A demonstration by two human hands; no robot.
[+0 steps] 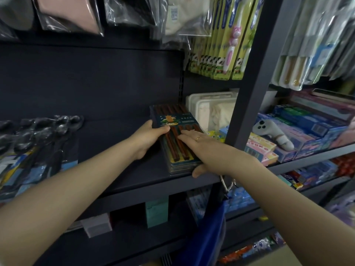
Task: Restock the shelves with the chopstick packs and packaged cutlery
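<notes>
A stack of chopstick packs (pixel 173 129), clear cases with brown chopsticks and a dark green label, lies on the dark shelf (pixel 119 143) near its right end. My left hand (pixel 147 140) grips the stack's left edge, thumb on top by the label. My right hand (pixel 207 150) lies over the stack's right side with straight fingers on top and the thumb against the front corner. Packaged dark cutlery (pixel 38 135) lies in blister packs at the shelf's left end.
A dark upright post (pixel 247 93) stands just right of the stack. White plastic boxes (pixel 211 110) sit behind it. Toothbrush packs (pixel 221 39) hang above. Toothpaste boxes (pixel 307 131) fill the right-hand shelf. A blue bag (pixel 207 233) hangs below my right wrist.
</notes>
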